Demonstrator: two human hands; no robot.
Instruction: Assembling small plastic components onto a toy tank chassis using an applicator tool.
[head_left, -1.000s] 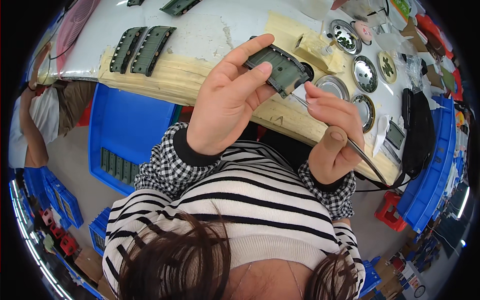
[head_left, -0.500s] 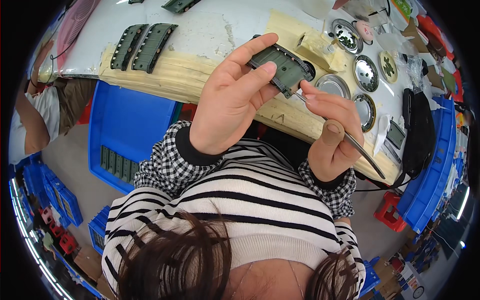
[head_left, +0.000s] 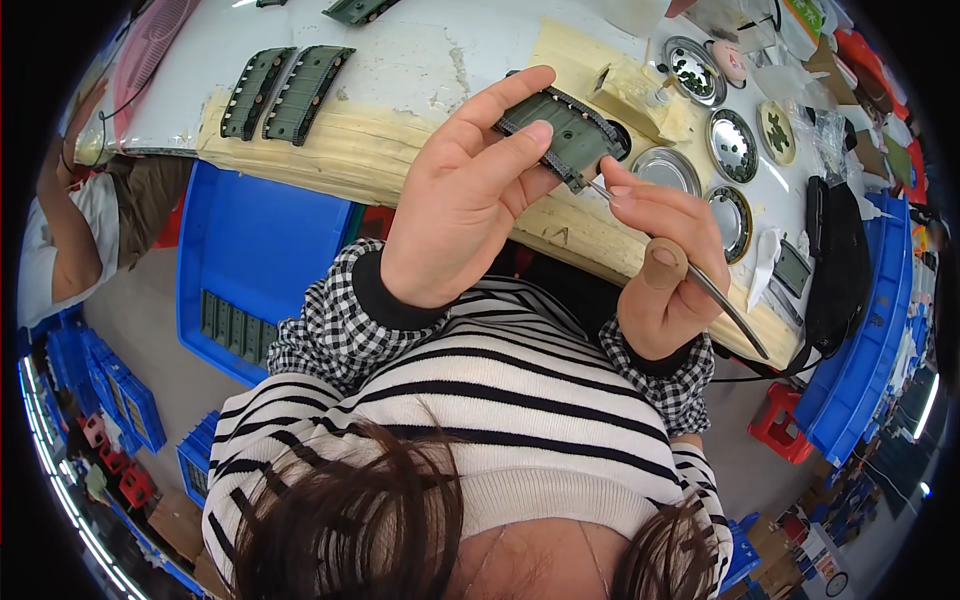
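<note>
My left hand (head_left: 462, 190) grips a dark green ribbed plastic part (head_left: 572, 138) above the table's near edge, thumb across its face and index finger along its far side. Between the thumb and fingers of my right hand (head_left: 668, 262) is a slim metal tweezers-like tool (head_left: 728, 308). Its thin tip meets the near right corner of the green part; whether the tip holds anything is too small to tell. A covering wraps my right thumb. Two similar curved green parts (head_left: 308, 95) lie side by side on the table to the left.
Round metal dishes (head_left: 733, 146) with small dark pieces stand on the right, near a yellowish taped block (head_left: 640, 104). A blue bin (head_left: 265, 225) below the table's left edge holds more green parts (head_left: 236, 328). Another person's arm (head_left: 70, 225) shows at the far left.
The tool's tip and my right hand have shifted very slightly at the corner of the green part. My left hand stays still. The other person's arm at far left has moved.
</note>
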